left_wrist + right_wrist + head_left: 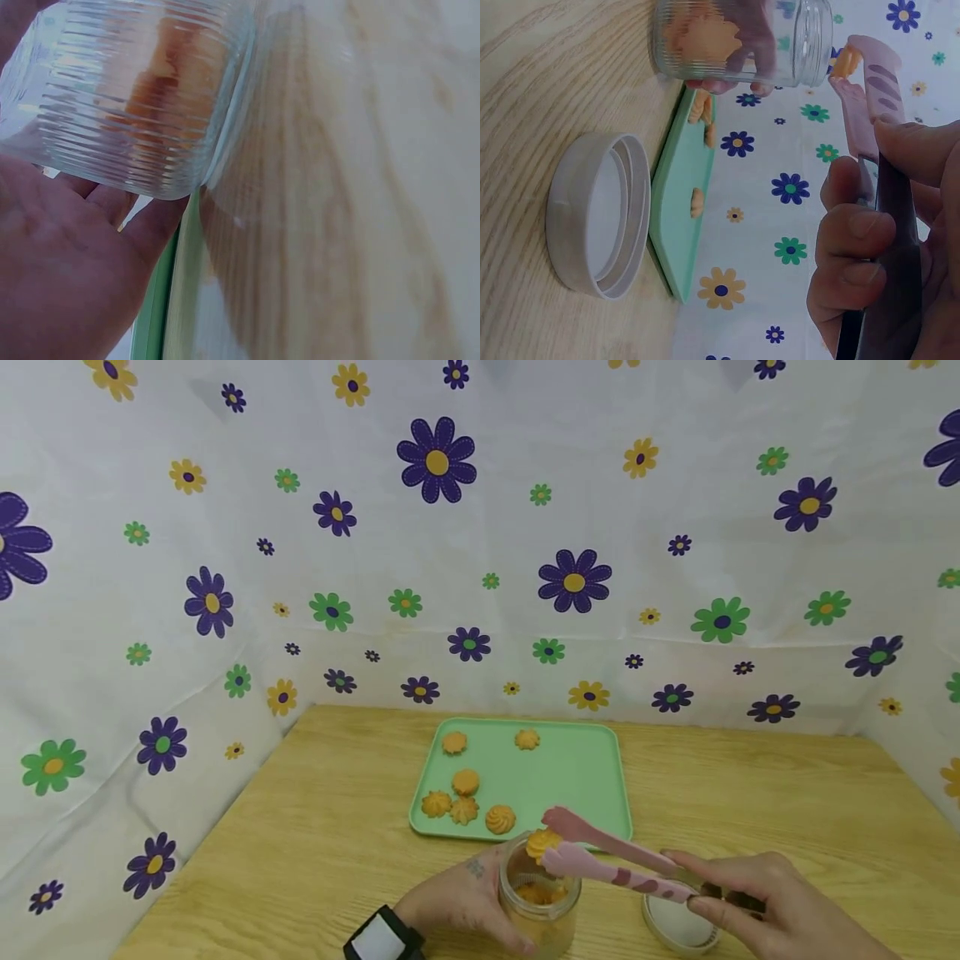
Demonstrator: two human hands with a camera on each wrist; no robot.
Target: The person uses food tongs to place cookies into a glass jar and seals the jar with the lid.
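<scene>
My left hand (467,893) holds a ribbed clear glass jar (546,935), its thumb and fingers around the side. Several orange-brown cookies lie at the bottom of the jar, visible through the glass in the left wrist view (176,82). My right hand (787,902) grips pink silicone-tipped tongs (615,844) by their dark handles. Pinched between the tong tips is a swirled cookie (542,845), right at the jar's open mouth. In the right wrist view this cookie (845,63) shows just beyond the rim.
Behind the jar lies a light green tray (570,768) with several cookies, mostly along its left side and front edge. A round whitish lid (564,217) rests on the wooden table (300,827) below the tongs. Flower-patterned cloth (495,527) stands behind and at the sides.
</scene>
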